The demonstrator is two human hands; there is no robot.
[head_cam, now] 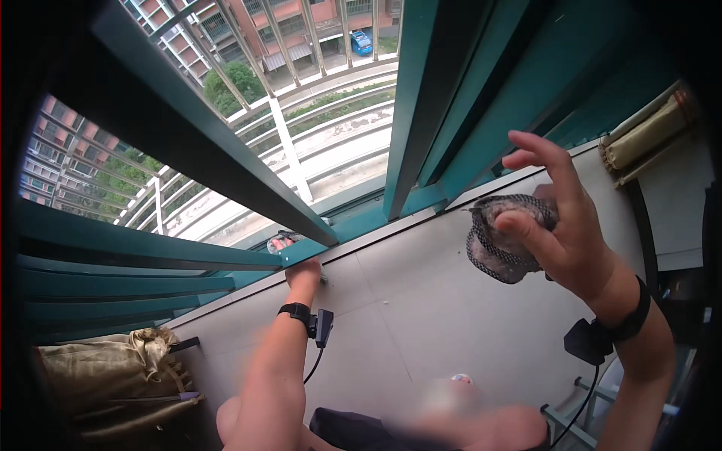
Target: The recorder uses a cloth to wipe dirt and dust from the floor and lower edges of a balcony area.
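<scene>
My right hand [581, 225] is raised over the floor at the right. It holds a crumpled pinkish cloth [502, 239] with a black-and-white dotted border between thumb and fingers. At the lower left, my left hand [304, 273] reaches over the bottom rail of a green metal window frame [307, 249]. Its fingertips press on a greyish cloth [290, 234] on the outer side of the rail, and a bit of cloth shows on the near side too. The rail hides the middle of that hand.
Green sliding-window uprights [407, 113] rise ahead, with a metal guard grille [282, 146] outside. Gold curtains [107, 366] hang at the left, and a rolled gold fabric [648, 138] at the right. A metal-framed stool or ladder [581, 423] stands lower right on the tiled floor [361, 327].
</scene>
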